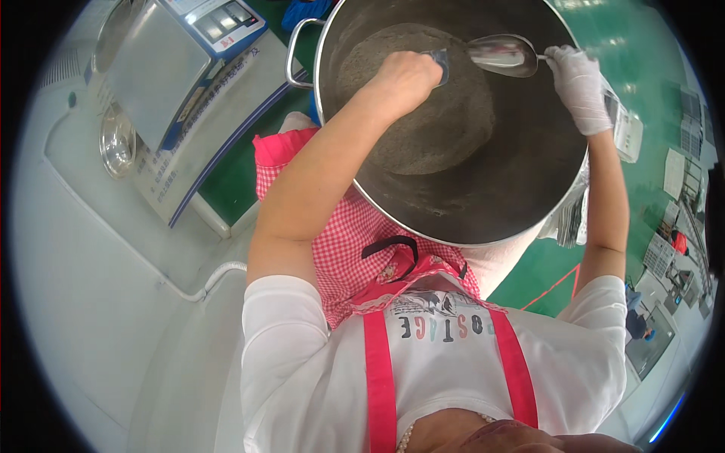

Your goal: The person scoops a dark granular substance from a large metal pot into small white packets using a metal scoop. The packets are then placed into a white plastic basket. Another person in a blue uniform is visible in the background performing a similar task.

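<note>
A large, deep steel pot (521,181) stands in front of me, with grey-brown powder (438,140) over its bottom. Bare and closed, my left hand (408,79) grips a small grey-silver pouch (441,66) above the powder; its contents cannot be seen. My right hand (578,87), in a white glove, is closed round the handle of a shiny metal scoop (504,56). The scoop's bowl hangs over the far right of the pot, close to the pouch but apart from it. Any powder in the scoop is hard to tell from reflections.
At the left, a table (249,83) bears a scale with a steel platform (155,72) and a round steel bowl (118,140). A loop handle (298,53) juts from the pot's left side. White equipment (627,132) is beyond my right wrist. The floor (612,30) is green.
</note>
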### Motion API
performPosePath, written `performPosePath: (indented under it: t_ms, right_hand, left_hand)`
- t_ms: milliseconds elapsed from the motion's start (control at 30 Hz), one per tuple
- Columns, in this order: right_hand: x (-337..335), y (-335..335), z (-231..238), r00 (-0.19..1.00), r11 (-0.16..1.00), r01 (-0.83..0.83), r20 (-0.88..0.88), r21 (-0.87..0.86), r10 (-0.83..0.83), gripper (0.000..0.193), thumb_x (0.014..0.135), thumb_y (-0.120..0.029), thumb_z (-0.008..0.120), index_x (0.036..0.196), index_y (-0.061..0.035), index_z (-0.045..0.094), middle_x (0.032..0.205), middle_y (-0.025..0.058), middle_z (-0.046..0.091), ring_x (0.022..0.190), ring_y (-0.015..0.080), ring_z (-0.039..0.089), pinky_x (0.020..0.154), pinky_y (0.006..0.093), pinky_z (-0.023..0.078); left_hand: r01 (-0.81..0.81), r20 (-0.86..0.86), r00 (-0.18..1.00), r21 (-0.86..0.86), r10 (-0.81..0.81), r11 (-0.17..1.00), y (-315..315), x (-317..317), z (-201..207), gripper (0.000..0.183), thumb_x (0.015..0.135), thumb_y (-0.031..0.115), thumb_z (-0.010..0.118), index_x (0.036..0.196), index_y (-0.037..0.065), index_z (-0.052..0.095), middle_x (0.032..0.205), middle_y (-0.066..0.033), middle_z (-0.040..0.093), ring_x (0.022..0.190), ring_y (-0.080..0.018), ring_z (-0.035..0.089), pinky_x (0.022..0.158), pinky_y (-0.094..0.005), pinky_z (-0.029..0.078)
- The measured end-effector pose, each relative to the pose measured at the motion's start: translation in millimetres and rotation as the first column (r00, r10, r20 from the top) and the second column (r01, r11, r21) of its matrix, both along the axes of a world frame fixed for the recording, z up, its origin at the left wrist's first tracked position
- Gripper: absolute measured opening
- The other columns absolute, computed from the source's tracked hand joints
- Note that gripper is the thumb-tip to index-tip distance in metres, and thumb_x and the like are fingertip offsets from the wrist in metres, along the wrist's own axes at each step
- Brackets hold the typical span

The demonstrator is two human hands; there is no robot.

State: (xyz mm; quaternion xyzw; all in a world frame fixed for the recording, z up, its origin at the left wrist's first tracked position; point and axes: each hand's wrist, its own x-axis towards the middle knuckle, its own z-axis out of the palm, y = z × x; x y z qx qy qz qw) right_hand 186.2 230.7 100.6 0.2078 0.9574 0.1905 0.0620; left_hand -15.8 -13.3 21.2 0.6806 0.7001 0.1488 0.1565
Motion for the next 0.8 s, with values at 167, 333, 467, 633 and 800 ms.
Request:
performPosePath:
  t_ms: [167, 333, 467, 633, 800]
  right_hand:
    - [36, 22, -195, 0.909, 0.968, 0.252, 0.345, -0.005, -0.235, 0.016, 0.091, -0.016, 0.057, 0.100, -0.0183, 0.070, 0.099, 0.0058, 0.069, 0.100, 0.0259, 0.066, 0.083, 0.0468, 0.049]
    - [43, -56, -316, 0.853, 0.923, 0.364, 0.443, -0.123, -0.277, 0.022, 0.089, -0.018, 0.058, 0.106, -0.0197, 0.072, 0.111, 0.0043, 0.069, 0.110, 0.0246, 0.062, 0.089, 0.0476, 0.047]
    - [-8, -153, -300, 0.875, 0.831, 0.191, 0.473, -0.523, 0.097, 0.021, 0.088, -0.020, 0.062, 0.106, -0.0228, 0.073, 0.109, 0.0060, 0.071, 0.113, 0.0264, 0.062, 0.093, 0.0517, 0.045]
    - [28, -134, -301, 0.991, 0.443, 0.112, 0.133, -0.890, 0.017, 0.020, 0.092, -0.022, 0.063, 0.108, -0.0168, 0.074, 0.111, 0.0108, 0.070, 0.112, 0.0338, 0.060, 0.098, 0.0474, 0.044]
    - [40, -79, -196, 0.988, 0.216, 0.128, 0.106, -0.968, -0.110, 0.020, 0.093, -0.018, 0.066, 0.109, -0.0073, 0.073, 0.107, 0.0124, 0.070, 0.104, 0.0305, 0.063, 0.096, 0.0385, 0.048]
  left_hand:
    - [-0.136, 0.009, 0.991, -0.049, 0.136, 0.990, -1, -11, 14, 0.010, 0.077, -0.001, 0.060, 0.078, 0.002, 0.070, 0.086, -0.0189, 0.069, 0.084, -0.0350, 0.070, 0.071, -0.0436, 0.058]
    - [-0.216, 0.011, 0.976, 0.015, 0.216, 0.976, -2, -12, 10, 0.009, 0.076, 0.001, 0.061, 0.078, 0.001, 0.070, 0.086, -0.0172, 0.068, 0.084, -0.0332, 0.070, 0.072, -0.0426, 0.058]
    - [-0.239, 0.016, 0.971, 0.011, 0.239, 0.971, -5, -11, 11, 0.010, 0.076, 0.002, 0.061, 0.079, 0.002, 0.071, 0.087, -0.0170, 0.068, 0.086, -0.0326, 0.070, 0.073, -0.0427, 0.058]
    - [-0.263, 0.032, 0.965, 0.048, 0.261, 0.964, -2, -14, 5, 0.013, 0.076, 0.001, 0.061, 0.083, 0.002, 0.072, 0.089, -0.0166, 0.068, 0.088, -0.0334, 0.069, 0.075, -0.0431, 0.058]
    - [-0.292, 0.019, 0.956, 0.121, 0.292, 0.949, 0, -20, -2, 0.017, 0.076, -0.001, 0.059, 0.085, 0.003, 0.072, 0.094, -0.0162, 0.068, 0.092, -0.0344, 0.068, 0.078, -0.0455, 0.056]
